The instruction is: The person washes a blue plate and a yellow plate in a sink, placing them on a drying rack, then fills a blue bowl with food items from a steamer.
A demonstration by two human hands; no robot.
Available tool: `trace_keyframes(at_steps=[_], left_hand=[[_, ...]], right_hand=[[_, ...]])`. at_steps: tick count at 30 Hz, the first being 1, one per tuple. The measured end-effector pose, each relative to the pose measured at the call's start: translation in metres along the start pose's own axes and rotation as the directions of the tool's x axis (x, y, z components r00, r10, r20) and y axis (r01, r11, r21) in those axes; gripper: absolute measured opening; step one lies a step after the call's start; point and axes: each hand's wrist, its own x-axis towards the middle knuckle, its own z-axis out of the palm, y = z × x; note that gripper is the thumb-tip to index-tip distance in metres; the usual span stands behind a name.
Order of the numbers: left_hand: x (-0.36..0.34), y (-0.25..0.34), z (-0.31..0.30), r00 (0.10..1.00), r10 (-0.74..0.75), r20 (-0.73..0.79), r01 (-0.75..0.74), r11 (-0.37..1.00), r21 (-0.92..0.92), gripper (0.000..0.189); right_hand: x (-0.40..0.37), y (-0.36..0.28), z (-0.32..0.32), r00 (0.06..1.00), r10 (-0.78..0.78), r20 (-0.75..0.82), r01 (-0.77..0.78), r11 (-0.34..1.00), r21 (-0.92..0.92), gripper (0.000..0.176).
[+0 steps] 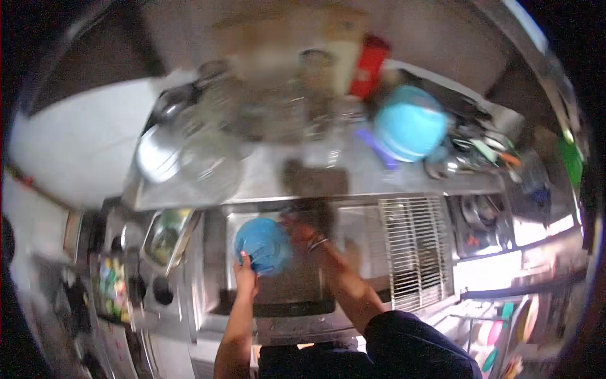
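Observation:
A round blue bowl [263, 245] is over the metal sink [230, 221], and the picture is blurred by motion. My left hand [245, 273] grips its lower left edge, thumb against the blue surface. At the bowl's right side is my right hand [302, 232], with a band at the wrist. Its fingers are smeared and dark, so I cannot make out whether they touch the bowl or hold something.
Above the sink runs a steel shelf [265, 170] with a light blue bowl [411, 125], clear containers [211, 155] and a red box [369, 66]. A wire rack [416, 252] lies right of the sink. A metal tray [169, 237] stands at the left.

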Motion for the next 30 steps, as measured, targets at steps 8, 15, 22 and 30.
trace_keyframes(at_steps=[8, 15, 22, 30], left_hand=[[0.134, -0.034, 0.061, 0.859, 0.383, 0.340, -0.475, 0.347, 0.809, 0.055], [0.121, -0.022, 0.126, 0.825, -0.290, 0.484, 0.268, 0.956, 0.116, 0.044], [0.072, -0.002, 0.121, 0.841, -0.147, 0.521, 0.263, 0.952, -0.156, 0.030], [0.025, 0.012, 0.052, 0.934, -0.079, 0.349, 0.139, 0.979, -0.151, 0.034]], right_hand=[[-0.040, -0.002, -0.021, 0.921, 0.318, -0.226, -0.126, 0.791, 0.599, 0.043], [-0.074, -0.079, -0.062, 0.924, 0.100, -0.368, 0.044, 0.930, 0.364, 0.055], [-0.045, -0.082, -0.061, 0.956, 0.009, -0.293, 0.109, 0.918, 0.382, 0.053], [0.066, -0.002, 0.032, 0.946, -0.092, -0.311, 0.231, 0.864, 0.448, 0.042]])
